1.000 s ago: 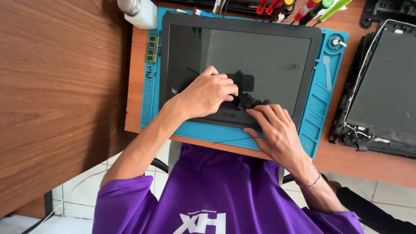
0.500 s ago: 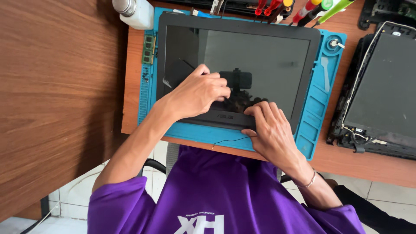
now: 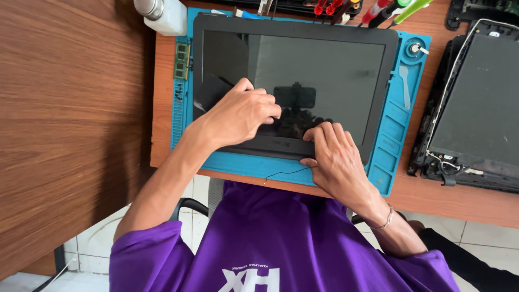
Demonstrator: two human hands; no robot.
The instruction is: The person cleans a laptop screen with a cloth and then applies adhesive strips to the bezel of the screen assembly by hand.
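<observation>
The laptop screen panel (image 3: 324, 70) lies flat, glass up, on a blue repair mat (image 3: 403, 135) that sits on the wooden bench (image 3: 448, 200). The panel fills most of the mat: a narrow blue strip shows along the near edge and the left edge, and a wider strip of moulded compartments remains free on the right. The near edge of the mat lies close to the bench edge, just in front of the person's purple shirt (image 3: 281, 238). A thin black wire (image 3: 286, 174) trails across the near blue strip. The left hand (image 3: 238, 113) rests on the lower left part of the glass, fingers curled with the tips pressed to the surface; whether anything is pinched under them cannot be told. The right hand (image 3: 335, 157) lies over the lower bezel, fingers spread flat on the frame and thumb at its near edge, gripping nothing separate. The panel has a dark, glossy face with reflections and a matte black bezel with rounded corners. A memory module (image 3: 183, 60) lies on the left strip of the mat, a white bottle (image 3: 162, 13) stands beyond it, and a second, dismantled laptop shell (image 3: 476, 103) lies well to the right.
</observation>
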